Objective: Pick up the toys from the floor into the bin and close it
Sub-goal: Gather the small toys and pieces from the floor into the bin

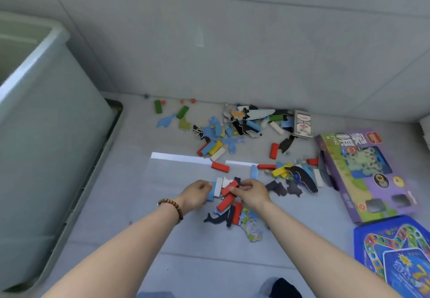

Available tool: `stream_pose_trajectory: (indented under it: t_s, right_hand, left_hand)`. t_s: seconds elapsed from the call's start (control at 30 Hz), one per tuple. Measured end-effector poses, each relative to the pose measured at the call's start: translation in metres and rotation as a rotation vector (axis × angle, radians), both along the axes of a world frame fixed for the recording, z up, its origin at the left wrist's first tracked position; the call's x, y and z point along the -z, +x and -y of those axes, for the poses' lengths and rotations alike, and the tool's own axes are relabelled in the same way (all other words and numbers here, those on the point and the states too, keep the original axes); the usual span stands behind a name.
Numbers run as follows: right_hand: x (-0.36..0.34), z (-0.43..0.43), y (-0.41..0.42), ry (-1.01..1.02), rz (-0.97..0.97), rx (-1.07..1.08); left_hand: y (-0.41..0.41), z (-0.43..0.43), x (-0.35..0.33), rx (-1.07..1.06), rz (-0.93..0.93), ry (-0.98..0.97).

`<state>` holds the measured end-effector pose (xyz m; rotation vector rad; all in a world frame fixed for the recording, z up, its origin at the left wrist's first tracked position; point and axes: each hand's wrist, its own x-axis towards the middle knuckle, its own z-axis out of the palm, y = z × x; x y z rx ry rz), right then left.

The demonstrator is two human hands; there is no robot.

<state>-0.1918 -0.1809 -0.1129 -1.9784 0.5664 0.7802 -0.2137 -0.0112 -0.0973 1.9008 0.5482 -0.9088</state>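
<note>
Gathering up blocks: left hand [197,193] curled round a blue block [210,194], right hand [252,193] pinching a red block [229,187]. Bin [53,134] sits at the floor's left edge.

Large translucent white plastic bin [46,134] looked smooth, matt. Red painted wooden blocks [226,201] were smooth. Purple cardboard game box [363,176] was glossy. Grey tiled floor [162,239] was slightly shiny.

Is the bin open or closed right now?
Open. The bin on the left has no lid on top; its rim is bare and the inside wall shows. How full it is cannot be told.
</note>
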Motion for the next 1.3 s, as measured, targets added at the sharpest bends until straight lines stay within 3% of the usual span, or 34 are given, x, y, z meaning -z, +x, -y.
stream_pose_trajectory:
  t_s: [0.2, 0.4, 0.5, 0.6, 0.77, 0.97, 1.1, 1.3]
  right_hand:
    - [0.016, -0.013, 0.004, -0.023, 0.061, 0.123]
    - [0.022, -0.02, 0.01, -0.003, 0.08, 0.21]
    - [0.012, -0.018, 0.017, -0.116, 0.143, 0.241]
    - [0.009, -0.012, 0.023, -0.145, 0.287, 0.183]
    - [0.014, -0.013, 0.03, -0.132, 0.352, 0.039]
    - [0.015, -0.015, 0.036, -0.206, 0.365, -0.046]
    - [0.017, -0.016, 0.031, -0.143, 0.381, -0.067]
    - [0.013, -0.014, 0.025, -0.056, 0.358, -0.087]
  left_hand:
    - [0.013, 0.019, 0.008, -0.249, -0.02, -0.182]
    - [0.02, 0.025, 0.01, -0.314, -0.015, -0.261]
    - [0.025, 0.024, 0.011, -0.42, 0.075, -0.192]
    - [0.032, 0.015, 0.019, -0.28, 0.255, 0.033]
    - [0.047, 0.012, 0.024, 0.033, 0.387, 0.193]
    - [0.057, 0.02, 0.027, 0.01, 0.418, 0.323]
    - [0.056, 0.018, 0.028, -0.057, 0.393, 0.268]
    - [0.052, 0.017, 0.028, -0.159, 0.29, 0.035]
